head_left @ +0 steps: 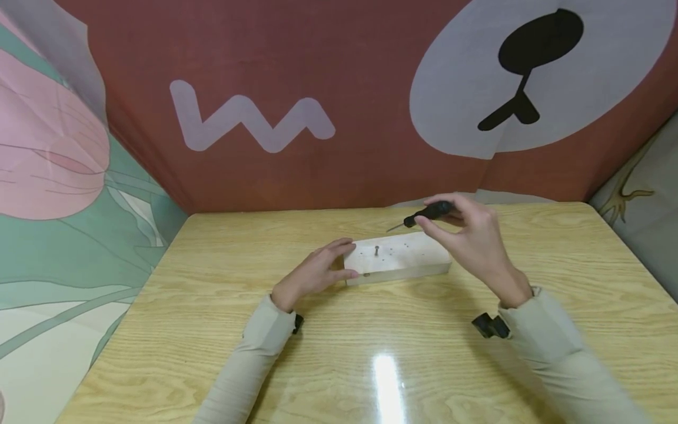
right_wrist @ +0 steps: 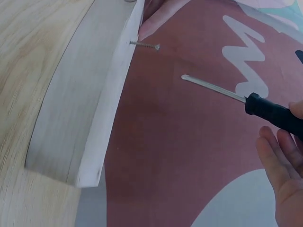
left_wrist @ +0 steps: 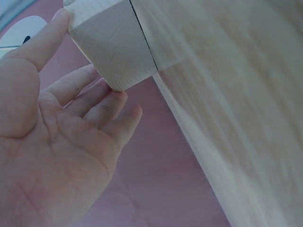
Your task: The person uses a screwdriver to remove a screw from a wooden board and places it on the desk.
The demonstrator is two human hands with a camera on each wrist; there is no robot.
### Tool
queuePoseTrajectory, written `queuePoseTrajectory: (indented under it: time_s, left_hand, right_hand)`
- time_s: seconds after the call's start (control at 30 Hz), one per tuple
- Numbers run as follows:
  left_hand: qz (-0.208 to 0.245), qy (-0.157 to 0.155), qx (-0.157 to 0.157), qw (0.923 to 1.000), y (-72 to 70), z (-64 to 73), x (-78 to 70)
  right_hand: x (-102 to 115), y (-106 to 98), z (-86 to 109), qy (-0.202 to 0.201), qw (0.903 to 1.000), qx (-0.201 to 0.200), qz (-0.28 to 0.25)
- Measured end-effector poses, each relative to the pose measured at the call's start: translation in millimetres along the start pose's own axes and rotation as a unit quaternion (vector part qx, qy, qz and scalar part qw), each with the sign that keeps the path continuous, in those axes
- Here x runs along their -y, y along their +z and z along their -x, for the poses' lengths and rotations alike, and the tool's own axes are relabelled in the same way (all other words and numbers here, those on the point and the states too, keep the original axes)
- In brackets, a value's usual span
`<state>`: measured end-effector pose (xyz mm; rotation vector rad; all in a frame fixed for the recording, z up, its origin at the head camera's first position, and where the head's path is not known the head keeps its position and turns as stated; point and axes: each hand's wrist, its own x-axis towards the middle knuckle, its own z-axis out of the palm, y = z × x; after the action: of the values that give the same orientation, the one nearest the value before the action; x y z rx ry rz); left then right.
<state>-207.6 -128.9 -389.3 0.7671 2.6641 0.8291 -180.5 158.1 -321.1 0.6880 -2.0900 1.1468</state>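
On the wood-grain tabletop, a black-handled screwdriver hovers clear of an upright screw.

Nearest, two pale sleeves reach in; the left hand grips the left end of a squared wooden block, thumb and fingers spread to opposite sides. The screw stands partly exposed in the block's upper face, among small dark marks. The right hand pinches the screwdriver's handle between thumb and fingers – its tip apart from the screw head. The step in hand looks like work on that screw – going in or coming out, I cannot tell; turning it would call for lining up the shaft and seating the tip. Beyond hangs a red-brown printed backdrop.
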Motion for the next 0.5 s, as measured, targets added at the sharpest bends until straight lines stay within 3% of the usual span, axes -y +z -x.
queuePoseTrajectory:
  time_s: [0.27, 0.5]
  left_hand:
    - [0.002, -0.003, 0.0, 1.0, -0.5, 0.5, -0.2]
    - [-0.006, -0.013, 0.001, 0.9999, -1.5, 0.5, -0.6]
  right_hand:
    - [3.7, 9.9, 0.1, -0.001, 0.9996, 0.002, -0.028]
    - [5.0, 18.1, -1.3, -0.004, 0.9997, 0.008, -0.021]
